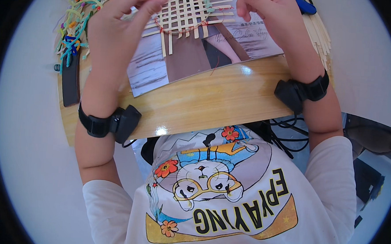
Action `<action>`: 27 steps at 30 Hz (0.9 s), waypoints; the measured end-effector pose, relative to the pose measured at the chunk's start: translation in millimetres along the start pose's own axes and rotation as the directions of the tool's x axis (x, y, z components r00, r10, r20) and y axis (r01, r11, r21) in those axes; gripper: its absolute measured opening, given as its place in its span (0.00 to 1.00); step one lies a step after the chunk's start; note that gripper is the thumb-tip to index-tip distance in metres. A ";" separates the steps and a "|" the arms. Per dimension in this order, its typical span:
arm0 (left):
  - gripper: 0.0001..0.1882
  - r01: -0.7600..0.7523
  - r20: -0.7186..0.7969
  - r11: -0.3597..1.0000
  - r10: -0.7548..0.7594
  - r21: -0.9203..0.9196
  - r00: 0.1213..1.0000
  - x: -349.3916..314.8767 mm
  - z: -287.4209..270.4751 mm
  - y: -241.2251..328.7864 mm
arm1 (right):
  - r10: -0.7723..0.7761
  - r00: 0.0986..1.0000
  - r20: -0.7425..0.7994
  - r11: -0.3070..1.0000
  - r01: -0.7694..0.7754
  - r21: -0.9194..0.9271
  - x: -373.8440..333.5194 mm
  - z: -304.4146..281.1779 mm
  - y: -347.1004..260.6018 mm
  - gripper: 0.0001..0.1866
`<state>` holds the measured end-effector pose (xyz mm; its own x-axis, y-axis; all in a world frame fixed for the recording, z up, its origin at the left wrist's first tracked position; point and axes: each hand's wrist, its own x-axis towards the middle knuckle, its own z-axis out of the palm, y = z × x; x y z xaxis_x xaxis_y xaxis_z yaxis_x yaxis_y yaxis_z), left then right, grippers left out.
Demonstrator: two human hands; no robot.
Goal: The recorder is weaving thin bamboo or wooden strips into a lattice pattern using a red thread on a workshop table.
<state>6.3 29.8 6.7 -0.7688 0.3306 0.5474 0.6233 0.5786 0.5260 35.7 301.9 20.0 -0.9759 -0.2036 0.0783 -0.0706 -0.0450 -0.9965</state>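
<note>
A lattice of pale woven strips (183,13) lies on a printed magazine or sheet at the far side of the table. A round outline with red thread and blue-green fluffy trim runs over the strips, whose ends stick out past it. My left hand (121,18) is at the lattice's left edge, thumb and forefinger pressed together; what they pinch, if anything, I cannot make out. To the right of the lattice is my right hand (274,13), fingers curled in, its upper part cut off by the frame's edge. Red thread (225,9) lies between that hand and the strips.
A heap of coloured yarn scraps (79,16) covers the table's left side, with a dark flat strip (70,82) below it. Loose pale strips (319,38) and a blue handle (305,5) lie at the right. Black cables (288,127) hang below the table's near edge (195,122).
</note>
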 end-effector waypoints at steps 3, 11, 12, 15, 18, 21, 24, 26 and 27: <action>0.07 -0.211 -0.028 0.977 0.210 -0.040 0.977 -1.0 11.9 13.6 | 0.009 0.971 0.240 0.974 -0.063 0.215 -13.0 9.3 -9.0 0.28; 0.07 -0.272 0.010 0.960 0.273 -0.066 0.962 -5.7 18.0 25.0 | 0.163 0.944 0.288 0.975 -0.200 0.102 -12.2 21.4 2.5 0.20; 0.07 -0.272 0.014 0.960 0.274 -0.059 0.962 -5.9 17.8 25.0 | 0.170 0.952 0.256 0.979 -0.192 0.064 -11.1 20.0 3.6 0.18; 0.07 -0.246 0.015 0.965 0.248 -0.085 0.969 -5.5 18.6 24.3 | 0.162 0.976 0.144 0.987 -0.160 -0.024 -8.8 16.2 6.9 0.11; 0.07 -0.238 0.016 0.968 0.240 -0.079 0.971 -6.0 19.1 24.1 | 0.092 0.993 0.079 0.986 -0.079 -0.147 -7.8 14.8 10.3 0.09; 0.07 -0.228 0.030 0.972 0.230 -0.061 0.973 -6.5 19.5 23.2 | 0.062 0.993 0.097 0.995 -0.053 -0.090 -7.9 13.3 11.1 0.07; 0.07 -0.181 0.052 0.982 0.184 -0.060 0.982 -6.7 20.3 20.8 | 0.036 0.998 0.045 0.982 -0.027 -0.189 -8.0 9.0 6.4 0.06; 0.07 -0.152 0.061 0.986 0.157 -0.067 0.986 -7.1 21.2 18.4 | 0.001 1.000 -0.006 0.990 -0.002 -0.138 -7.9 7.4 2.6 0.06; 0.07 -0.145 0.062 0.987 0.149 -0.073 0.987 -7.4 22.1 17.2 | -0.016 0.999 -0.033 0.994 0.012 -0.113 -8.6 6.9 0.6 0.06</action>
<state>19.5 53.8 -2.7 -0.6744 0.4586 0.5787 0.7368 0.4688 0.4872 45.4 296.9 18.9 -0.9809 -0.1709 0.0931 -0.1052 0.0633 -0.9924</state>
